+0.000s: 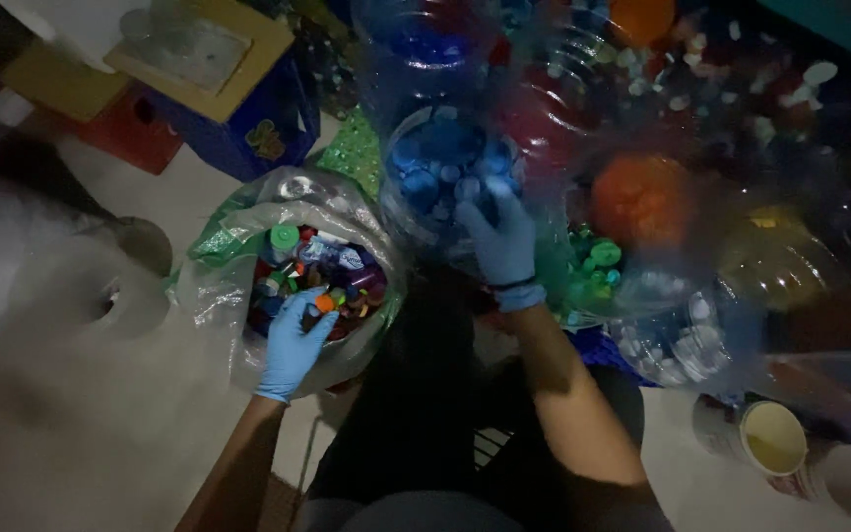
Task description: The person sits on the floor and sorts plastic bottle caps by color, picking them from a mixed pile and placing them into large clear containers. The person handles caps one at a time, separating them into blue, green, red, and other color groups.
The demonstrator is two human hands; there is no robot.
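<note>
Caps of mixed colours [319,278], the green, red, blue and orange lids heaped in the clear plastic bag [211,296] on the floor at your left knee, are what this moment turns on. Your left hand [293,340], in its blue glove, is down inside the bag's mouth with the fingers curled over the heap beside an orange cap [324,302]; whether they have actually closed on one you cannot tell from here, since the fingertips are buried among the lids. Your right hand [500,236], also gloved in blue, reaches forward over the clear container of blue caps [442,166], fingers spread loosely and pointing down into it, with nothing plainly held. That reads as a sorting step: one hand at the mixed pile, the other at a single-colour container. The next move, as a judgement, calls for you to single out one cap by colour in dim light, so check the colour before you lift it, and keep the bag's slack rim from folding over the pile. Around the blue container stand other clear containers, one with orange caps [640,197], one with green caps [595,264] just right of your right wrist, and one with white caps [677,340] nearer your right side. A blue box with a cardboard lid [238,94] sits beyond the bag, and a pale tub [768,441] stands by your right leg.
</note>
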